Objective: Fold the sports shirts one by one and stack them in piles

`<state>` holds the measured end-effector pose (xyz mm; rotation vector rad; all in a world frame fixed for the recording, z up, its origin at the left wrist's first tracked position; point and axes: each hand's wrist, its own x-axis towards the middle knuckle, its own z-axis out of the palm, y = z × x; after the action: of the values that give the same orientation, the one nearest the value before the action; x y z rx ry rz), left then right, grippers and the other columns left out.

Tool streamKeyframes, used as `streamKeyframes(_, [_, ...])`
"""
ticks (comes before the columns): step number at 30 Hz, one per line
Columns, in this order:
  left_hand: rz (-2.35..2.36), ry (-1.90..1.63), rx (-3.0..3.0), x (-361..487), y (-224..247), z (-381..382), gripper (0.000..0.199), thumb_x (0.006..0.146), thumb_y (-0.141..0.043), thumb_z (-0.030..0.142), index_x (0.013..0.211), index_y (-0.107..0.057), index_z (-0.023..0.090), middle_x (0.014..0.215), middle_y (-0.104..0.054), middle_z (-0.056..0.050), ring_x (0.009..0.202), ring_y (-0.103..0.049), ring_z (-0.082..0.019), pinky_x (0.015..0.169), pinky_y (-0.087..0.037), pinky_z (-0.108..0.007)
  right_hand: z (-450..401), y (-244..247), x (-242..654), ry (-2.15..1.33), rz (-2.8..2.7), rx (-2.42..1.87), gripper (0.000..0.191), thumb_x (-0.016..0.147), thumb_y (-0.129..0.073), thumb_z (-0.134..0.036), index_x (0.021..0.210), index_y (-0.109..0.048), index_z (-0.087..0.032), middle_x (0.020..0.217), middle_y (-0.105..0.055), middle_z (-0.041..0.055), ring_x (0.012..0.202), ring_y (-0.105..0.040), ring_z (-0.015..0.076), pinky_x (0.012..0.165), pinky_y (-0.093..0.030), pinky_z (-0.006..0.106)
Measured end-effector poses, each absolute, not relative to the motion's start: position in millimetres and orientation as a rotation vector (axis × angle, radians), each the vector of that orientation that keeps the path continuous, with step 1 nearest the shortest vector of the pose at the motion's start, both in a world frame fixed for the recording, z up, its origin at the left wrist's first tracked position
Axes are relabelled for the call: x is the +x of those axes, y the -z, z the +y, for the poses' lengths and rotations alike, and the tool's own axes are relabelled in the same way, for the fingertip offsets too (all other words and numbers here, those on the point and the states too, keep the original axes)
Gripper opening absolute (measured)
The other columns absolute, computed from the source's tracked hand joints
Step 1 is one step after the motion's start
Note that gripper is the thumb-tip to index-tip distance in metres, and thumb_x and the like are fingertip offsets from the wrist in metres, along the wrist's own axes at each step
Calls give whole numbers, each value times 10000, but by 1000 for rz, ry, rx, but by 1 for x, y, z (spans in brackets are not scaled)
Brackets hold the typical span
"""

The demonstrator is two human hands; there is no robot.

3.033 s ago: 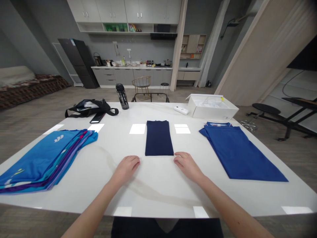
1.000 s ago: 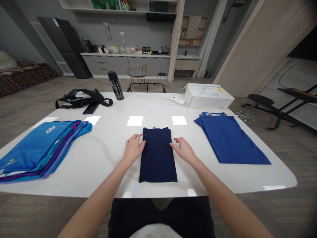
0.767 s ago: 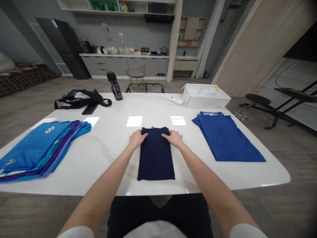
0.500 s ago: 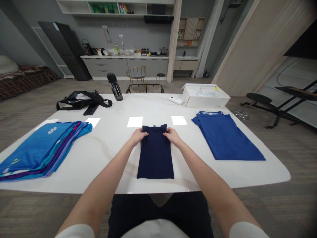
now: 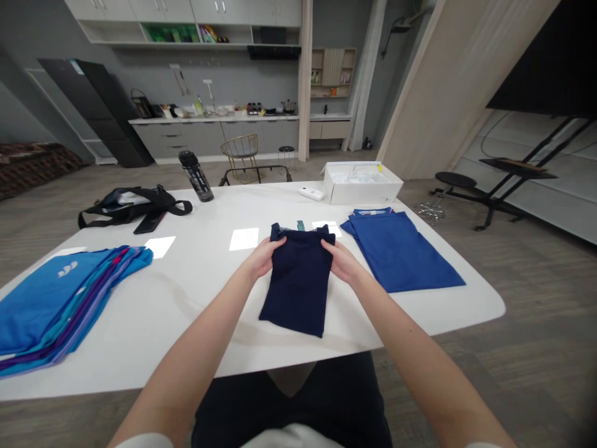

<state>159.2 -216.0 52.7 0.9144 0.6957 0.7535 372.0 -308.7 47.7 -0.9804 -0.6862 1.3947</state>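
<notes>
At frame centre, my left grip point(image 5: 263, 257) and right grip point(image 5: 342, 260) are closed on the upper sides of a navy garment point(image 5: 299, 280), seemingly to keep its folds together over the white worktop point(image 5: 200, 298).

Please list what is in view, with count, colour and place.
Garment: 1, navy, in both hands
Shirt: 1, blue, table right
Clothes stack: 1, mostly blue, table left
Table: 1, white, foreground
Bottle: 1, black, table's far edge
Bag: 1, black, far left
Phone: 1, black, beside bag
Device: 1, white, beside box
Box: 1, white, far edge, right
Wire chair: 1, gold, behind table
Stools: 2, black, back and right
Fridge: 1, dark, back left
Cabinets: several, white and grey, back
Curtains: several, pale, back
Screen: 1, black, upper right
Left hand: 1, bare, garment's left side
Right hand: 1, bare, garment's right side
</notes>
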Motion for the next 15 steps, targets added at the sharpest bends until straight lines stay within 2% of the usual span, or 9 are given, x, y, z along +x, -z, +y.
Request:
streamKeyframes(6, [569,-673,969,226,-86,-253,272,858,-759,292,1074,-698,139,1016,-769,-108,923,-748,-232,925,-597,-366,-364,-82,430,-1285,-631,-1087,250,963,-630,-378,1174,-662,-248,1030,-775,44,979,-735,224,902,-596,380])
streamKeyframes(15, [405,-398,818,335,-123,-312,305,959,-637,320,1189,-664,122,1110,-755,-124,1017,-738,-236,1026,-552,-397,-444,-135,541,-1200,-630,-1249,284,959,-649,-376,1191,-668,-214,995,-777,59,911,-748,215,875,-620,387])
